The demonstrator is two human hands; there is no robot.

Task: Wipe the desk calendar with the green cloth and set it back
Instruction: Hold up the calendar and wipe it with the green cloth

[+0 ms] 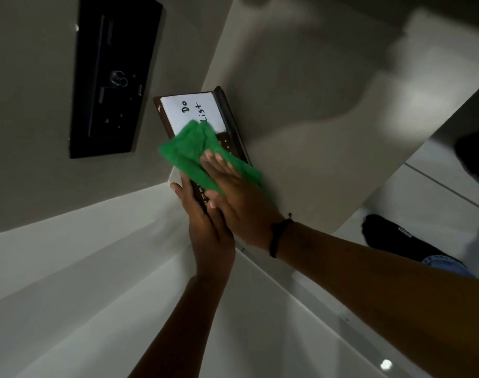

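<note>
A: Head view: where's the desk calendar (194,113)?

B: Lifted off the surface. My left hand (205,225) clasps its lower edge; my right hand (232,192) presses the green cloth (189,151) flat on its face.

A: Progress?

B: Mid-wipe, I judge. The "Do List" end is uncovered; setting it back remains.

Wall w/ black panel (112,77) close left of desk calendar (194,115); white surface right open.

We see a dark brown desk calendar (227,126) tilted, its white panel hand-lettered "Do List" facing up; a crumpled green cloth (189,156) lies flat across its near half, covering the lower part of the panel.
</note>
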